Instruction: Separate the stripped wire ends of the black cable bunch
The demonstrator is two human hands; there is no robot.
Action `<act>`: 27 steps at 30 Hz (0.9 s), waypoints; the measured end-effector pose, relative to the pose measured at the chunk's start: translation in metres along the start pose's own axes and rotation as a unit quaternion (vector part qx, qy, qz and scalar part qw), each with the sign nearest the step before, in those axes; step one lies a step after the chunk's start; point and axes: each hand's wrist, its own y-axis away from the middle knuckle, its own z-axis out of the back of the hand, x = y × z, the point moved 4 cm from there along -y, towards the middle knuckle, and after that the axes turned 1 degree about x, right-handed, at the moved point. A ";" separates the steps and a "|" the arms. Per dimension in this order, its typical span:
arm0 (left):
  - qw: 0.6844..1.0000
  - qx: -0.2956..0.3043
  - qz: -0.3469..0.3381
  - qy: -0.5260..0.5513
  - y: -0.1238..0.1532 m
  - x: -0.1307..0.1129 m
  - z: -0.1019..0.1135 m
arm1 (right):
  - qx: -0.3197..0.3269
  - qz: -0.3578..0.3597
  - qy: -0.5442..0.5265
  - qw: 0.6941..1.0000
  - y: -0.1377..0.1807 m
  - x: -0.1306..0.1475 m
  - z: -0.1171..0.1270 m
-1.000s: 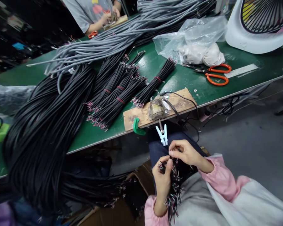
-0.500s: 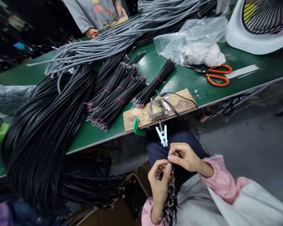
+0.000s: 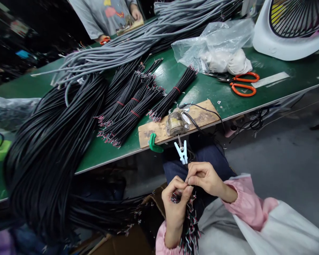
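My left hand (image 3: 175, 203) is closed around a bunch of thin black cables (image 3: 190, 226) whose stripped ends show red, white and green wires. Fingers of my right hand (image 3: 206, 179) pinch close to my left fingertips, at the top of that bunch; the tiny piece between them is hidden. Just beyond both hands, a light blue clothespin (image 3: 182, 152) hangs on the shaft of a small taped motor (image 3: 176, 123). The motor sits on a wooden board (image 3: 151, 131), which a green clamp (image 3: 154, 143) holds at the table edge.
Tied black cable bundles (image 3: 138, 106) lie on the green table (image 3: 195, 94), beside a large black cable coil (image 3: 50, 152) and long grey cables (image 3: 117, 49). To the right are orange-handled scissors (image 3: 244, 84), a plastic bag (image 3: 215, 39) and a white fan (image 3: 271, 44). Another person (image 3: 103, 17) sits opposite.
Both hands have shifted slightly left, still pinched close together. The view has moved a little; the things on the table lie as before.
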 end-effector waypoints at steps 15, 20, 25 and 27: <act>0.989 -0.002 0.019 0.146 -0.003 0.004 -0.008 | -0.056 0.079 0.102 0.990 0.003 0.010 -0.003; 0.988 -0.031 0.037 0.148 -0.005 0.003 -0.006 | -0.064 0.054 0.078 0.993 0.000 0.005 0.007; 0.988 -0.013 0.037 0.151 -0.006 0.002 -0.007 | 0.011 -0.014 0.013 1.000 -0.005 0.001 0.002; 0.988 -0.007 0.035 0.149 -0.007 0.003 -0.006 | 0.026 -0.026 0.011 0.999 -0.006 0.002 0.001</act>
